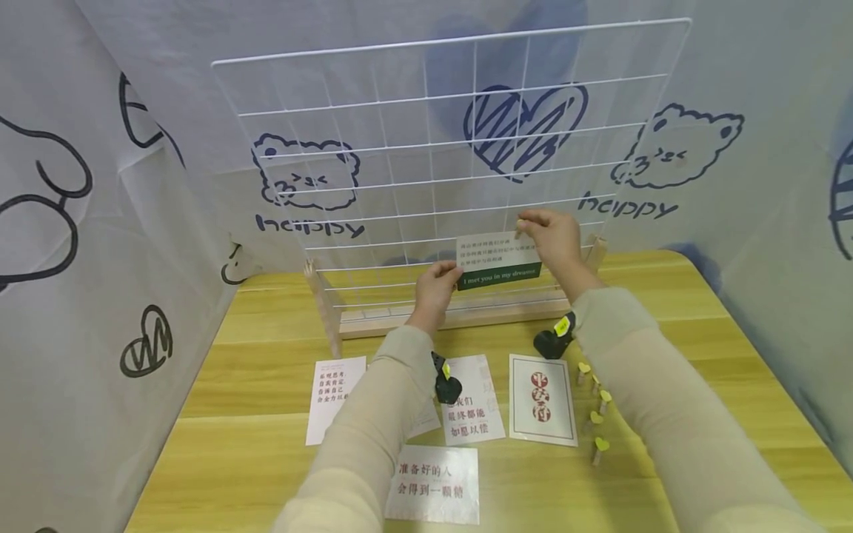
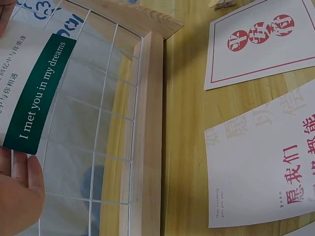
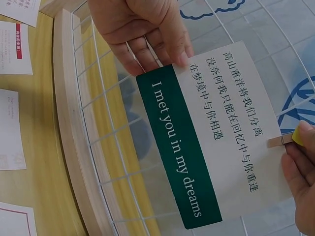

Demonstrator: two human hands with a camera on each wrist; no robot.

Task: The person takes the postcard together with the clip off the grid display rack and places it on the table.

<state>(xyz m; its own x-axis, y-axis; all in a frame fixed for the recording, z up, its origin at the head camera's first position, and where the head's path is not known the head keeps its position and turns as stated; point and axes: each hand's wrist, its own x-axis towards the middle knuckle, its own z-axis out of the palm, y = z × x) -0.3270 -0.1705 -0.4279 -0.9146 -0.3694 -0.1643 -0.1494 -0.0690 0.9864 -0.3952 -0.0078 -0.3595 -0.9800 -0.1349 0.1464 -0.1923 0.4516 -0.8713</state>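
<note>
A white card with a green band (image 1: 496,255) is held upright against the front of a white wire grid (image 1: 451,43). My left hand (image 1: 435,292) grips the card's left edge, thumb in front and fingers behind. At the card's top edge, toward its right end, my right hand (image 1: 556,243) pinches a small wooden clothespin (image 3: 278,141) with a yellow heart on it. The clothespin's tip overlaps the card in the right wrist view. Below, the grid stands in a wooden base (image 1: 460,318).
Several printed cards lie in front of the base, among them one with red round seals (image 1: 553,414) and one at the front (image 1: 436,503). A row of clothespins with yellow hearts (image 1: 596,418) lies to their right. Patterned cloth (image 1: 166,244) hangs behind and at the sides.
</note>
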